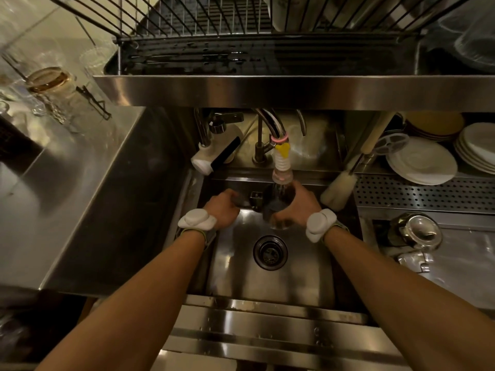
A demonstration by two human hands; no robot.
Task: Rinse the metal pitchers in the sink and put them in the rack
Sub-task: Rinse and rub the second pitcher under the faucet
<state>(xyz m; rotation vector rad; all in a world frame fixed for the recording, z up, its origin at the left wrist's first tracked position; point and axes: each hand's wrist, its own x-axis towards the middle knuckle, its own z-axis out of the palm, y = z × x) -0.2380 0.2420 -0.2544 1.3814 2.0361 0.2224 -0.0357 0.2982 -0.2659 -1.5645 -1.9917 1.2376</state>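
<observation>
My right hand (297,207) wraps the pitcher (277,207), about upright under the tap (282,167); rack (187,22) above and beyond that hand. Left hand (225,210) curls just beside it, on what I cannot tell

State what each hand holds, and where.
The right hand grips the metal pitcher round its body under the faucet. The left hand curls beside it; whether it holds the handle cannot be told.

Dim yellowish light, steel glare, dark shadows, bowed wide-angle edges.
</observation>
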